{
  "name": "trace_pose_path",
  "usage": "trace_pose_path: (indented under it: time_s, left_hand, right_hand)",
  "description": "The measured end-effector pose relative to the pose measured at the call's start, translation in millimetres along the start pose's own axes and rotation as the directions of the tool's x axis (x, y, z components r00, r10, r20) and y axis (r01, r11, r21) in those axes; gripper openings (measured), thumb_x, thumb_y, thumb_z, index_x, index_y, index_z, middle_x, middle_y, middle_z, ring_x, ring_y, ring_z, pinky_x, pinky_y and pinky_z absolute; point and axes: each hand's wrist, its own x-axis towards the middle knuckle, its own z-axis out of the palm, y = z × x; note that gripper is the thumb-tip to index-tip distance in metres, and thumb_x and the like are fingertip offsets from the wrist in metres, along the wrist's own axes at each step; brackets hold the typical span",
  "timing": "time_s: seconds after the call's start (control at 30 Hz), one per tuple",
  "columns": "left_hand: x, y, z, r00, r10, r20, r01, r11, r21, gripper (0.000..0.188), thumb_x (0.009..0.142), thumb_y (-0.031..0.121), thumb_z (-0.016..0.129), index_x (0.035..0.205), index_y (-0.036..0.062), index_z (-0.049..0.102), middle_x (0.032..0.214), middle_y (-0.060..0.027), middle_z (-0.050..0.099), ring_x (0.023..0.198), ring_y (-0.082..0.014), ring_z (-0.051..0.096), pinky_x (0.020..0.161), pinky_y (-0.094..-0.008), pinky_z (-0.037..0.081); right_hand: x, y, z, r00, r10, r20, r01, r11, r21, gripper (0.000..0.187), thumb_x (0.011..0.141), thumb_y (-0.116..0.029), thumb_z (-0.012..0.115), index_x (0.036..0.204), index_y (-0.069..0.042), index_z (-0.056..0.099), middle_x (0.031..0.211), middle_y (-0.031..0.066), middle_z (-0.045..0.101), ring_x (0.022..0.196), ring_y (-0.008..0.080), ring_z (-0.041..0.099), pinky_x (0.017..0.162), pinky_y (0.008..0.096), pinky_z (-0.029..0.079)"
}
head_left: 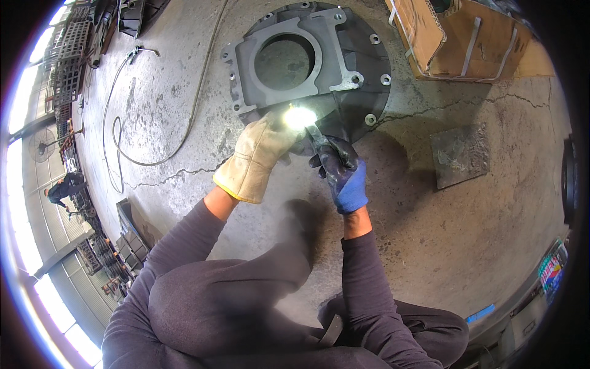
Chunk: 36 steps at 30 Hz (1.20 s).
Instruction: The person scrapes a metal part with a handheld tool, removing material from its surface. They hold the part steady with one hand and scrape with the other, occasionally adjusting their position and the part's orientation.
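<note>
A large round dark grey metal casting (362, 61) lies on the floor ahead of me, with a lighter raised frame around a big round opening and bolt holes along its rim. My left hand (261, 150), in a cream leather work glove, is closed at the casting's near edge. Glare from a very bright white light (300, 117) by its fingertips hides what it grips. My right hand (340, 169), in a blue glove with a black coated palm, grips a flat narrow metal tool (316, 136). The tool's far end points into the glare, so its contact with the casting is hidden.
A dark square metal plate (461, 155) lies right of the casting. Behind it stands a strapped cardboard box (473, 46). A hose (175, 150) curls across the cracked concrete floor at left. Metal racks and parts line the left side, where another person (66, 188) bends over.
</note>
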Motion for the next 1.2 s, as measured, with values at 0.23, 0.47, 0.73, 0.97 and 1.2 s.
trace_pose_path:
  time_s: [0.23,0.47,0.73,0.97,1.2]
  left_hand:
    - [-0.3,4.2,0.0,1.0,-0.015,0.0,0.015,0.999,0.031,0.04,0.101,0.02,0.076,0.137,0.0043,0.071,0.107,-0.0028,0.078,0.082,-0.011,0.076,0.061,-0.0245,0.057]
    - [0.7,11.7,0.9,0.999,-0.045,0.012,0.044,0.997,0.069,0.04,0.1,0.019,0.075,0.137,0.0072,0.072,0.104,-0.0015,0.077,0.081,-0.0101,0.075,0.062,-0.0247,0.056]
    - [3.4,11.5,1.1,0.998,-0.05,0.029,0.048,0.997,0.068,0.039,0.1,0.02,0.074,0.137,0.008,0.072,0.103,-0.0009,0.076,0.082,-0.0096,0.074,0.064,-0.0244,0.057]
    - [2.9,6.8,-0.7,0.998,-0.044,0.039,0.041,0.996,0.078,0.039,0.101,0.019,0.073,0.138,0.007,0.071,0.104,-0.0006,0.076,0.085,-0.0091,0.074,0.065,-0.0247,0.057]
    - [6.1,3.7,-3.7,0.997,-0.045,0.067,0.036,0.991,0.128,0.038,0.101,0.018,0.074,0.135,0.0021,0.07,0.103,-0.0035,0.076,0.085,-0.0107,0.074,0.065,-0.0255,0.058]
  right_hand:
    - [-0.9,-9.0,1.4,0.999,-0.023,0.037,0.028,0.987,-0.157,0.03,0.104,-0.013,0.07,0.131,0.0,0.068,0.096,0.0097,0.079,0.08,0.0133,0.072,0.064,0.0266,0.053]
    - [-5.9,-27.5,3.7,0.986,-0.137,0.098,0.136,0.991,0.012,0.03,0.105,-0.012,0.069,0.13,0.004,0.067,0.094,0.0122,0.079,0.078,0.0144,0.071,0.065,0.0282,0.055]
    - [0.8,-15.4,6.0,0.976,-0.216,-0.023,0.21,0.965,-0.159,0.026,0.107,-0.005,0.064,0.131,0.004,0.07,0.1,0.011,0.078,0.08,0.0136,0.07,0.065,0.027,0.054]
    - [2.4,-10.2,-2.7,0.972,-0.234,0.012,0.232,0.954,-0.192,0.025,0.107,-0.004,0.064,0.13,0.004,0.071,0.101,0.0105,0.078,0.08,0.0133,0.07,0.066,0.027,0.054]
    - [2.4,-11.6,-2.8,0.98,-0.199,0.023,0.2,0.972,-0.122,0.03,0.103,-0.005,0.067,0.132,0.004,0.066,0.108,0.0115,0.076,0.078,0.0146,0.071,0.068,0.0299,0.059]
